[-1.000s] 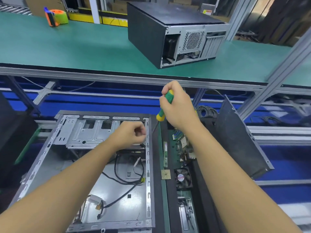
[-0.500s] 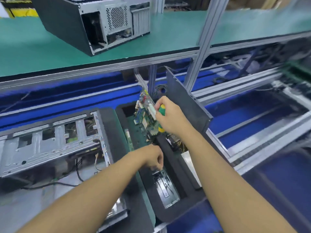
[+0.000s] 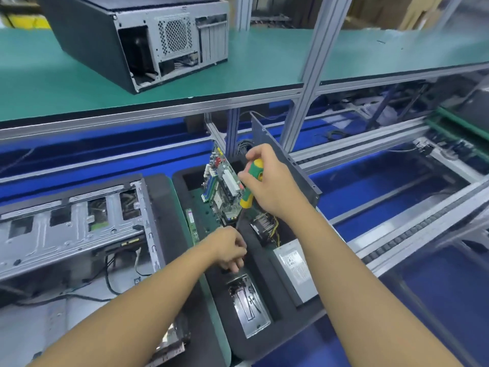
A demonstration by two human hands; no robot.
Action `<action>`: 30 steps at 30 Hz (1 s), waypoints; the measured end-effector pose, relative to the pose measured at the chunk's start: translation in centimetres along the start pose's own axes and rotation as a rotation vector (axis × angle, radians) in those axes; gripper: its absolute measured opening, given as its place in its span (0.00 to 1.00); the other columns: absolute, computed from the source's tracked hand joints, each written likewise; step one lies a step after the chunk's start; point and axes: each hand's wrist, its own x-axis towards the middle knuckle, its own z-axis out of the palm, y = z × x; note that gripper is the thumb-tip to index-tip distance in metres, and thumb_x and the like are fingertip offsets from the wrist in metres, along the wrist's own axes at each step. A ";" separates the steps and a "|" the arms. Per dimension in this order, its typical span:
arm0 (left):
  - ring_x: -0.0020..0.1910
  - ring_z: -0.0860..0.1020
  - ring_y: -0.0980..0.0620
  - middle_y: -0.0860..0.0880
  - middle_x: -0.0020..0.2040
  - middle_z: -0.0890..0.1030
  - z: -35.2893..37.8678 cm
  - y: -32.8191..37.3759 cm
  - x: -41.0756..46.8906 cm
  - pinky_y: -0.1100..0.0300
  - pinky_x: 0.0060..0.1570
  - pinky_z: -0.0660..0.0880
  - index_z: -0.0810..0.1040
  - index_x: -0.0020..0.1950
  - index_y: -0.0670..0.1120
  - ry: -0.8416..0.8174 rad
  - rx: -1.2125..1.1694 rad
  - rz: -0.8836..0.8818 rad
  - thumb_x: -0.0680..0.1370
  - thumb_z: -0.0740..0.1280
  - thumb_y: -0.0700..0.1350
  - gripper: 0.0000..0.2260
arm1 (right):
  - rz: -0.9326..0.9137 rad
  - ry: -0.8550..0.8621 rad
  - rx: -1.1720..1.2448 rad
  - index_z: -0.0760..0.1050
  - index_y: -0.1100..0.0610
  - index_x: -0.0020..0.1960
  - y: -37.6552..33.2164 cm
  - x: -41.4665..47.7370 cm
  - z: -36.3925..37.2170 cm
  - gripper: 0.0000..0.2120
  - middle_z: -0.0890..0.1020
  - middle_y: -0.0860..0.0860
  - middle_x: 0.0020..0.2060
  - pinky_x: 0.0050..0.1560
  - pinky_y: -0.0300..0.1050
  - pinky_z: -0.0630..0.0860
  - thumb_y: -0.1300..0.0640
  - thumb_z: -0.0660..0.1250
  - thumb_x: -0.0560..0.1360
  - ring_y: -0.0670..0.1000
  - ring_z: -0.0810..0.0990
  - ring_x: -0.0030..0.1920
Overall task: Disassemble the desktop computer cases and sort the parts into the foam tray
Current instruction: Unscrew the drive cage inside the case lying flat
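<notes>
An opened desktop case (image 3: 74, 229) lies at the left. Just right of it sits the black foam tray (image 3: 288, 327), with a motherboard (image 3: 222, 189) propped upright at its far end. The left hand (image 3: 227, 250) is over a middle compartment, fingers curled together; whether they pinch anything cannot be told. The right hand (image 3: 272, 186) has its fingers wrapped round a green-and-yellow screwdriver (image 3: 251, 186) beside the motherboard.

The left hand (image 3: 230, 250) has left the open computer case (image 3: 79, 226) and now hangs, fingers curled, over the foam tray (image 3: 288, 324), just above a metal plate (image 3: 248, 305). The right hand (image 3: 272, 181), gripping the screwdriver (image 3: 251, 186), has moved beside the tilted motherboard (image 3: 222, 192).
</notes>
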 end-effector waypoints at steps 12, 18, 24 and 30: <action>0.44 0.80 0.53 0.54 0.46 0.84 -11.6 -11.3 -12.0 0.59 0.41 0.77 0.79 0.53 0.55 0.939 -0.525 0.045 0.80 0.63 0.36 0.14 | -0.247 0.104 0.373 0.66 0.45 0.50 -12.3 4.7 11.6 0.07 0.83 0.56 0.43 0.42 0.45 0.77 0.46 0.64 0.80 0.54 0.84 0.45; 0.45 0.78 0.66 0.59 0.49 0.84 -13.7 -17.4 -16.7 0.75 0.42 0.71 0.82 0.57 0.53 0.905 -0.423 0.121 0.77 0.70 0.36 0.15 | -0.248 -0.075 0.316 0.65 0.47 0.53 -16.2 6.0 18.0 0.07 0.81 0.55 0.43 0.44 0.62 0.79 0.48 0.64 0.82 0.55 0.82 0.44; 0.49 0.81 0.65 0.60 0.49 0.85 -15.1 -21.2 -16.4 0.67 0.55 0.75 0.85 0.58 0.51 0.909 -0.353 0.012 0.77 0.73 0.44 0.10 | -0.230 -0.227 0.227 0.65 0.49 0.54 -17.7 6.7 21.6 0.07 0.80 0.54 0.46 0.48 0.63 0.78 0.49 0.63 0.82 0.56 0.80 0.47; 0.46 0.79 0.70 0.66 0.43 0.82 -14.9 -22.9 -15.4 0.75 0.47 0.72 0.85 0.57 0.51 0.914 -0.340 0.004 0.77 0.74 0.45 0.09 | -0.235 -0.286 0.166 0.65 0.49 0.54 -17.7 7.5 23.0 0.07 0.80 0.52 0.46 0.47 0.58 0.78 0.49 0.62 0.83 0.55 0.80 0.46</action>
